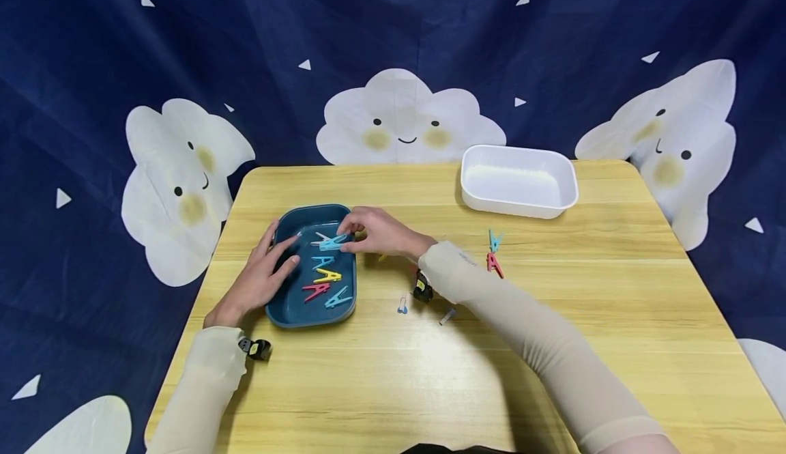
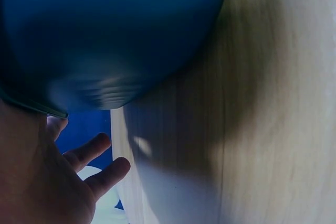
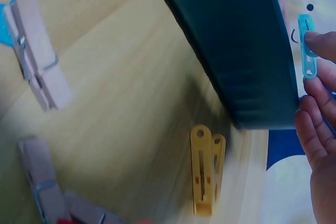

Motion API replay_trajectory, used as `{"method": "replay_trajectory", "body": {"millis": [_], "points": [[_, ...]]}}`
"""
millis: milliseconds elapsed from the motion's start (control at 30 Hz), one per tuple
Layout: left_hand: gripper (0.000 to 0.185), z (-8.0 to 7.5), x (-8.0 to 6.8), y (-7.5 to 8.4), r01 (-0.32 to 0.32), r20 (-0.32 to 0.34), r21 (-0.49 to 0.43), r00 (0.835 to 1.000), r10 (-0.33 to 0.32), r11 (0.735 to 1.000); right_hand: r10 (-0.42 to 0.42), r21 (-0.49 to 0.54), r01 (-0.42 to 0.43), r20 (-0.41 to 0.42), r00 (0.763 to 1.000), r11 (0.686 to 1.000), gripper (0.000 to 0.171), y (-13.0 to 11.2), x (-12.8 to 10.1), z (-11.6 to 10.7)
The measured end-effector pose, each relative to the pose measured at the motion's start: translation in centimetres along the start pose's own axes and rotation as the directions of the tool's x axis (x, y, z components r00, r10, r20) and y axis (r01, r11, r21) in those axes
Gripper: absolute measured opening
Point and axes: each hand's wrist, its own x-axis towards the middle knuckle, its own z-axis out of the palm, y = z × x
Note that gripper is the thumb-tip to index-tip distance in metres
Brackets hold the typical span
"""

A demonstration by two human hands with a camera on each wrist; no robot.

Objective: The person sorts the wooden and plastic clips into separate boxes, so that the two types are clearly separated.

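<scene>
The right hand (image 1: 381, 232) pinches a light-blue clothespin (image 1: 333, 242) between thumb and fingertips, holding it just over the far end of the dark blue tray (image 1: 279, 314) — its long axis runs roughly left to right, pointing away from the fingers toward the left hand (image 1: 260, 276). That left hand rests against the tray's left rim, fingers straight and slightly spread, gripping nothing. Four more clothespins (image 1: 325, 283) lie in the tray nearer the person, so the right hand is much the closer one to the held pin.

Two trays (image 1: 279, 307), about eleven clothespins (image 1: 327, 276)
</scene>
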Motion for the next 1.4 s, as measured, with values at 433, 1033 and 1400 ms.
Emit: {"method": "replay_trajectory", "body": {"millis": [433,1033,1400], "points": [[0.066,-0.1,0.1,0.0,0.01,0.007,0.001,1.0,-0.01,1.0,-0.028,-0.074,0.03,0.024,0.999,0.997,0.03,-1.1,1.4,0.9],[0.065,-0.2,0.3,0.0,-0.008,-0.002,0.01,1.0,0.008,1.0,-0.019,-0.369,0.045,0.073,0.997,0.928,0.03,-2.2,3.2,3.4],[0.066,-0.1,0.0,0.0,-0.008,-0.002,0.007,1.0,0.008,1.0,-0.01,-0.398,0.041,0.079,0.997,0.916,0.036,-2.3,3.3,4.3]]}}
